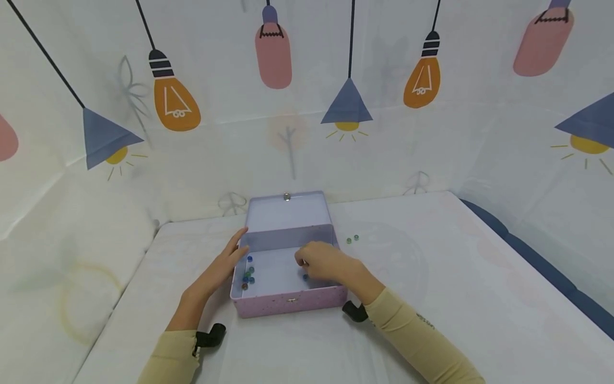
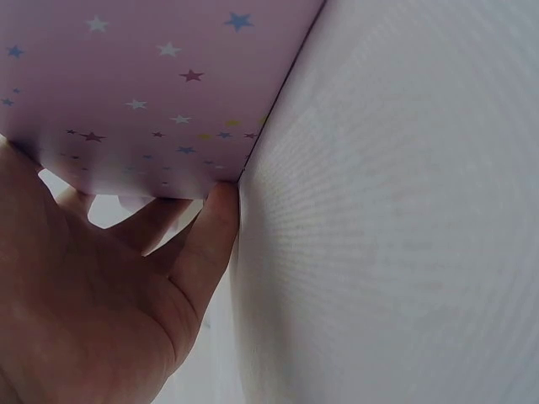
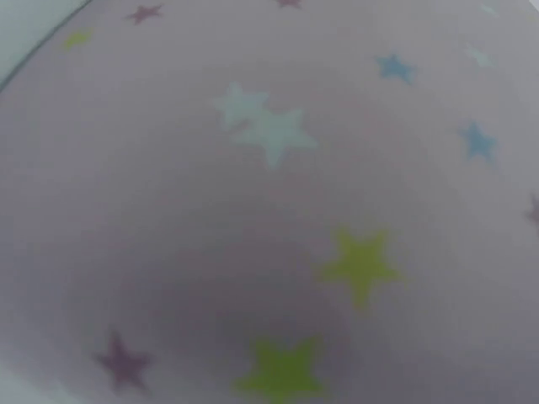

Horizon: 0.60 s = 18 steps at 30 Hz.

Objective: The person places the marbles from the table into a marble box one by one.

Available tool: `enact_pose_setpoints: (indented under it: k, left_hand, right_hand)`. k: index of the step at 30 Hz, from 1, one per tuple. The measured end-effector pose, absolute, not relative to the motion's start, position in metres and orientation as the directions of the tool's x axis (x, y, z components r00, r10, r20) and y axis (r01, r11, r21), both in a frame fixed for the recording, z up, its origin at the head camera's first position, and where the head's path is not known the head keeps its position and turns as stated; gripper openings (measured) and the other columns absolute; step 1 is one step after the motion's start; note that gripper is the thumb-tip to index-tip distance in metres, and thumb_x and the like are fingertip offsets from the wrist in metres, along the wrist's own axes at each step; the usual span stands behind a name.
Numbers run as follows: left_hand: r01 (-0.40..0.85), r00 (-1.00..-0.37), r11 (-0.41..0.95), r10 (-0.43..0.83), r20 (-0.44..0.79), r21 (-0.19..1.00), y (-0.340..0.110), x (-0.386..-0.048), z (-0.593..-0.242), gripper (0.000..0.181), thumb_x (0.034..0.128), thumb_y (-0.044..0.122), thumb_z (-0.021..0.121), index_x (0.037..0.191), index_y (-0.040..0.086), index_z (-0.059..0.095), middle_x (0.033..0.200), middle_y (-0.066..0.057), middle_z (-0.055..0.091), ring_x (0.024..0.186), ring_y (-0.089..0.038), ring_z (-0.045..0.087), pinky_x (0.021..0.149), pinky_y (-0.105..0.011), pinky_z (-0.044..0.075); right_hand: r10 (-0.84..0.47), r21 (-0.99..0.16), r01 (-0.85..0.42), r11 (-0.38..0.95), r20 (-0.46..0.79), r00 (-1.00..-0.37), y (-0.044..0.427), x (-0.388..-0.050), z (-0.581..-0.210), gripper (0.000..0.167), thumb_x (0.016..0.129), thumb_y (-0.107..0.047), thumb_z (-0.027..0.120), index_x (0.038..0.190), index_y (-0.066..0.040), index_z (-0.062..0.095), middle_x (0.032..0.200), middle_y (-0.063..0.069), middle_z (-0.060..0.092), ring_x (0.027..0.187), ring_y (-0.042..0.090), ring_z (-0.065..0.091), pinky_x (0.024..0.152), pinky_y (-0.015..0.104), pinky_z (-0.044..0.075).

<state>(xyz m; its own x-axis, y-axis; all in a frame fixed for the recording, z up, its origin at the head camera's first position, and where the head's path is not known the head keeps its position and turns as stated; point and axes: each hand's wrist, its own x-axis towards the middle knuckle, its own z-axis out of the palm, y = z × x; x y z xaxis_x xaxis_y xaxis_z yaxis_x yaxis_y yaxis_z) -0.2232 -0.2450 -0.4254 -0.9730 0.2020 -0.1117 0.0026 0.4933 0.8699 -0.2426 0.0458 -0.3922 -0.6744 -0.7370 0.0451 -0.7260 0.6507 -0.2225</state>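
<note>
A lilac metal box (image 1: pixel 268 306) with a star print stands on the white table, its hinged lid (image 1: pixel 288 210) raised at the back. Along its inner left side lie several small glass marbles (image 1: pixel 251 270), blue, green and one brownish. My left hand (image 1: pixel 219 272) rests against the box's left side with its fingers extended; the left wrist view shows the fingers (image 2: pixel 206 244) touching the starred wall. Inside the box, at the right, is my right hand (image 1: pixel 326 261) with curled fingers. A dark blue marble (image 1: pixel 305 277) lies just below it. Whether the fingertips pinch anything is hidden.
Two green marbles (image 1: pixel 352 239) lie on the white table (image 1: pixel 408 277) to the right of the box. Behind rises a white curtain (image 1: pixel 230 154) printed with lamps and bulbs. A dark blue padded edge (image 1: pixel 542 266) runs along the right side.
</note>
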Motion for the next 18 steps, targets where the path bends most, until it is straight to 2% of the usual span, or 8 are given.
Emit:
enact_pose_setpoints:
  k: [5,18]
  left_hand:
    - [0.003,-0.974,0.499,0.197,-0.111,0.867,-0.244,-0.223,-0.424,0.06,0.1055,0.05,0.034,0.157,0.046,0.003,0.17,-0.002,-0.004,0.154,-0.045,0.003,0.113,-0.072,0.023]
    - [0.008,-0.973,0.511,0.201,-0.111,0.859,-0.245,-0.223,-0.424,0.06,0.1054,0.051,0.033,0.157,0.046,0.002,0.17,-0.002,-0.005,0.154,-0.046,0.002,0.114,-0.072,0.022]
  right_hand:
    - [-0.747,-0.218,-0.748,0.627,0.107,-0.656,0.049,-0.245,-0.388,0.012,0.093,-0.006,0.061,0.094,-0.009,0.072,0.088,-0.003,0.069,0.076,0.008,0.057,0.071,0.024,0.051]
    - [-0.714,-0.25,-0.724,0.643,0.145,-0.685,0.061,-0.251,-0.374,0.016,0.094,-0.003,0.059,0.101,-0.007,0.073,0.094,0.0,0.071,0.084,0.011,0.063,0.077,0.028,0.055]
